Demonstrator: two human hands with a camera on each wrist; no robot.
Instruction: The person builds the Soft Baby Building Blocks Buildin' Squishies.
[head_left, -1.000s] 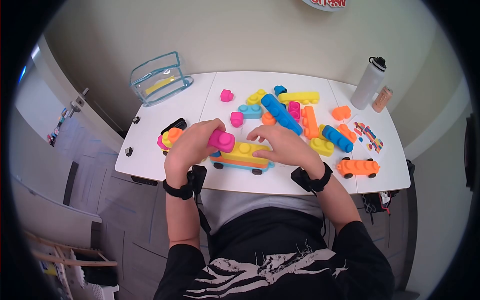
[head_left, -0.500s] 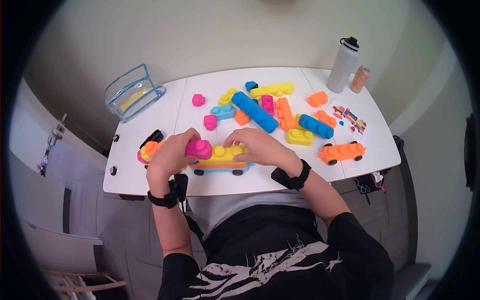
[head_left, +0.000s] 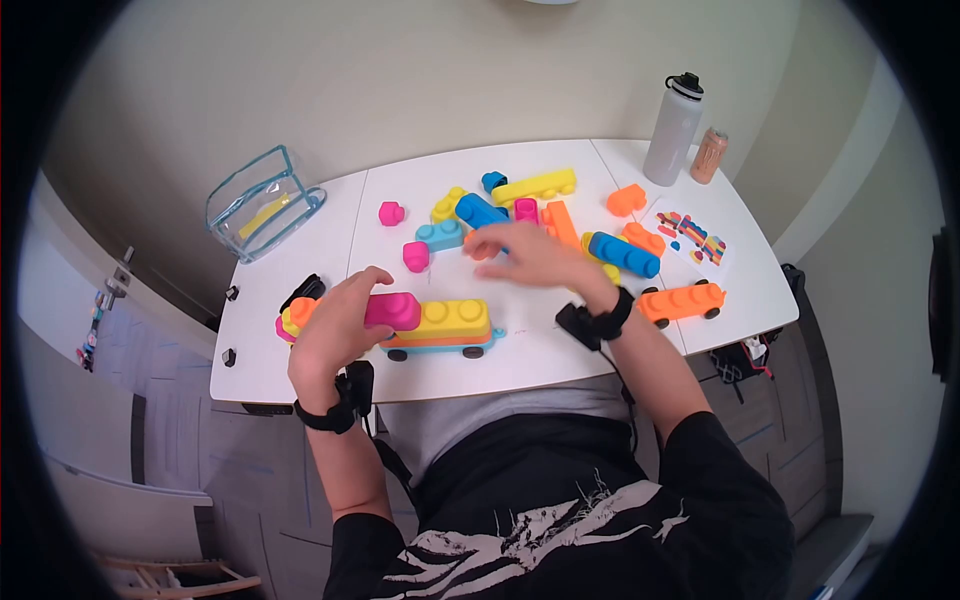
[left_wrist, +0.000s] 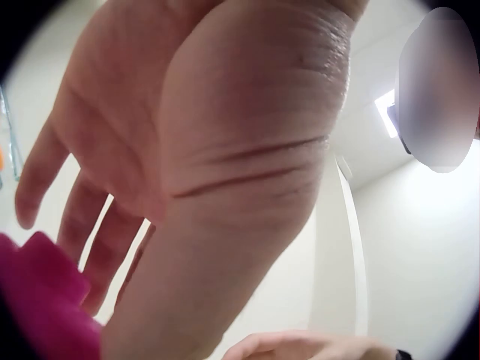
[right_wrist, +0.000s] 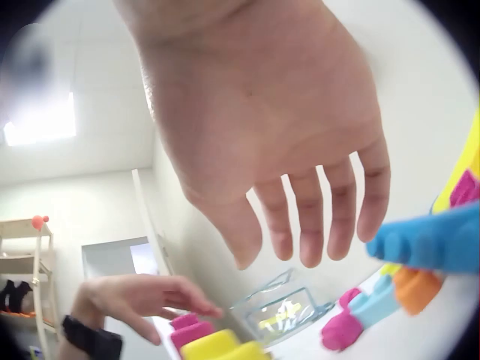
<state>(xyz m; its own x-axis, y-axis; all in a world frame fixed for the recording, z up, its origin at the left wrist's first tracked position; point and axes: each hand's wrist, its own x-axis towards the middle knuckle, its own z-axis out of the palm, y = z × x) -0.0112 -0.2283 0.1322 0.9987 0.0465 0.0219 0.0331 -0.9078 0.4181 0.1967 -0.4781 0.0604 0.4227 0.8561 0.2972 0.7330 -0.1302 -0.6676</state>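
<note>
The left hand (head_left: pixel 332 328) is beside a pink block (head_left: pixel 396 311) at the left end of a wheeled car with a light blue base (head_left: pixel 435 351), an orange layer and a yellow block (head_left: pixel 455 318) on top. In the left wrist view its fingers are extended, next to the pink block (left_wrist: pixel 41 300); whether the thumb touches it, I cannot tell. The right hand (head_left: pixel 537 257) is over the middle of the table, holding nothing, partly covering a long blue block (head_left: pixel 480 211). The right wrist view shows this hand (right_wrist: pixel 270 112) with fingers spread.
Loose blocks lie behind the car, among them a yellow bar (head_left: pixel 535 187) and a light blue block (head_left: pixel 440 236). An orange wheeled car (head_left: pixel 682 302), picture sheet (head_left: pixel 697 245), bottle (head_left: pixel 675 135) and can (head_left: pixel 709 157) are at right; a clear case (head_left: pixel 262 205) stands back left.
The right hand has left the yellow block and moved back, away from the body. The left fingers have loosened around the pink block, which now sits in line with the yellow one. The head view has shifted.
</note>
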